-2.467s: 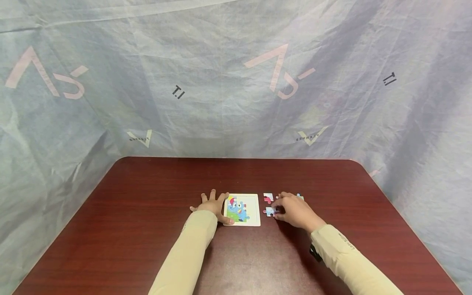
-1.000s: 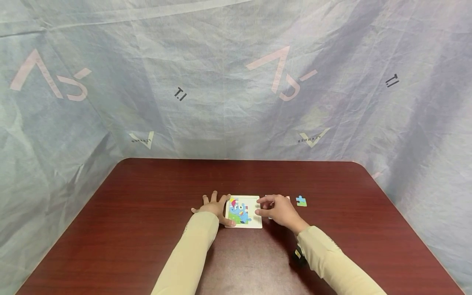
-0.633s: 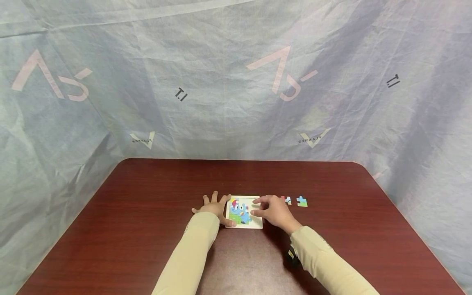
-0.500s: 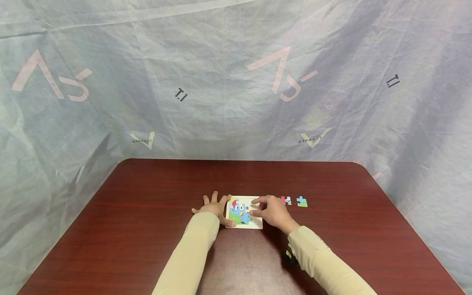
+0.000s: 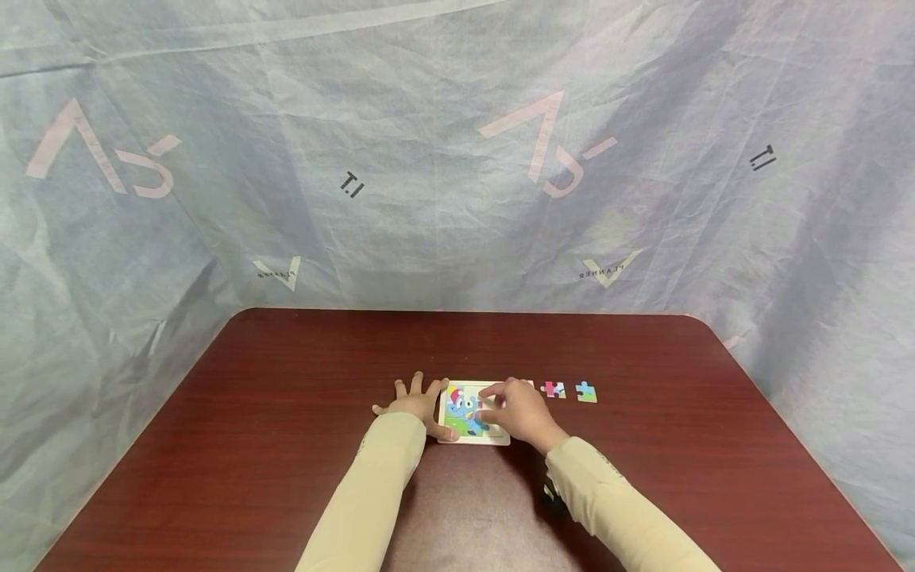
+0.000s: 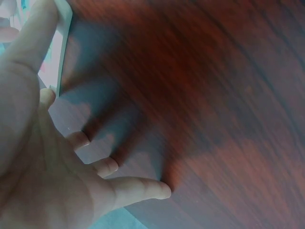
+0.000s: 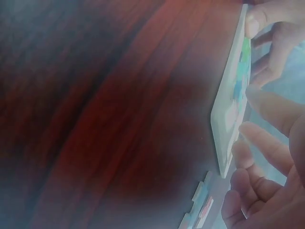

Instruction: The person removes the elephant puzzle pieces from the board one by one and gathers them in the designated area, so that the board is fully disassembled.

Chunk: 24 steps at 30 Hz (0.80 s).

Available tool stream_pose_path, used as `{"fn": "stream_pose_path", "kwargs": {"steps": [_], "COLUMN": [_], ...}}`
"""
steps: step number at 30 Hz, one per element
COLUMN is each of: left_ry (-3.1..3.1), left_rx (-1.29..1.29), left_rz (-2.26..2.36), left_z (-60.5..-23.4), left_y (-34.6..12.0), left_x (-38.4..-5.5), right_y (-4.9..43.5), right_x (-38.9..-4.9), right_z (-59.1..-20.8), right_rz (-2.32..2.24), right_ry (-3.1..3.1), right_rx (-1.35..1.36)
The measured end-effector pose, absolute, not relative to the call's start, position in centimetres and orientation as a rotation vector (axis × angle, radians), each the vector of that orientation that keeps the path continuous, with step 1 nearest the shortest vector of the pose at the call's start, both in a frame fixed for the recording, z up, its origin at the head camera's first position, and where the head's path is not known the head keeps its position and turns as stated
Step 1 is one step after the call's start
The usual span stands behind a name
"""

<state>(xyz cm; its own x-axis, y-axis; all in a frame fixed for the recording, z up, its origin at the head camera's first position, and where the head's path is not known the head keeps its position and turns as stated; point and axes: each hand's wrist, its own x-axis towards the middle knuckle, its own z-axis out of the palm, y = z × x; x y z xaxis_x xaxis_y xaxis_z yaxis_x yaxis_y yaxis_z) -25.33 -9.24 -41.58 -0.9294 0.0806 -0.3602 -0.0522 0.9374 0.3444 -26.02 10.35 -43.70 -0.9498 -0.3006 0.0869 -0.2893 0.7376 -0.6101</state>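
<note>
My left hand [image 5: 413, 407] rests with spread fingers at the left side of a white-framed jigsaw puzzle board [image 5: 496, 438], its thumb on the near left corner. A blue cartoon animal on green fills the board's left part. My right hand [image 5: 520, 411] reaches over the right part, thumb and index finger bent with a gap between them, tips close to the picture. In the right wrist view its other fingers [image 7: 239, 183] are curled beside the board's edge. I cannot tell whether a puzzle piece is between thumb and index finger.
Loose puzzle pieces lie right of the board: one pink and white [image 5: 554, 390], one blue and green [image 5: 586, 392]. My right hand partly hides another. The reddish-brown table [image 5: 286, 381] ends at a grey printed cloth [image 5: 429, 222] behind.
My right hand has moved left from the loose pieces to over the board, its fingertips edging further left in the last half second. My left hand has stayed at the board's left side.
</note>
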Motion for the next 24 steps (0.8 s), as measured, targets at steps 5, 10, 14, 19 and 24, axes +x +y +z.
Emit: {"fn": "stream_pose_path", "kwargs": {"steps": [5, 10, 14, 19, 24], "left_ry": [2.722, 2.725, 2.722, 2.717, 2.73], "left_rx": [0.026, 0.036, 0.038, 0.033, 0.033], "left_rz": [0.508, 0.493, 0.492, 0.5, 0.501], "left_z": [-41.8, -41.7, -41.0, -39.5, -38.7], "left_y": [-9.2, -9.2, -9.1, -8.9, -8.8], "left_x": [-25.3, -25.3, -24.8, -23.9, -23.4], "right_y": [10.2, 10.1, 10.0, 9.6, 9.2], "right_x": [-26.1, -26.0, -25.9, -26.1, -26.3], "right_z": [-43.7, -43.5, -43.2, -43.0, -42.6], "right_rz": [-0.903, -0.813, -0.784, -0.696, -0.636], "right_ry": [2.966, 2.985, 2.986, 3.009, 3.019], "right_rx": [-0.569, -0.62, -0.656, -0.664, -0.641]}}
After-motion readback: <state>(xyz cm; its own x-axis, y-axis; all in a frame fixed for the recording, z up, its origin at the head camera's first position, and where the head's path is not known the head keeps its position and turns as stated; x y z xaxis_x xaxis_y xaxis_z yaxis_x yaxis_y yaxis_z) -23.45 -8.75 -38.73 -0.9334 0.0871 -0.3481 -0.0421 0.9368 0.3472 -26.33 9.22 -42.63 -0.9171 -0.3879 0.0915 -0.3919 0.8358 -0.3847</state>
